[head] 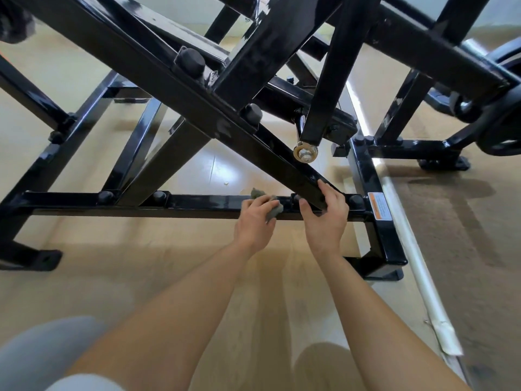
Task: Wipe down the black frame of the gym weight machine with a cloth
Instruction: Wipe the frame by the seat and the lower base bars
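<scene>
Left hand (255, 221) clutching the cloth (273, 210), right hand (324, 218) gripping the slanted bar (307, 182), you could snag it on bolts (355, 199).

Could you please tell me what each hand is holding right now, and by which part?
The left hand holds a bunched grey cloth against the low crossbar; the right hand grips the lower end of the diagonal bar.

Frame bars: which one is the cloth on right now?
The low horizontal crossbar, where the left hand holds the cloth. The right hand grips the diagonal bar sloping down onto it instead.
</scene>
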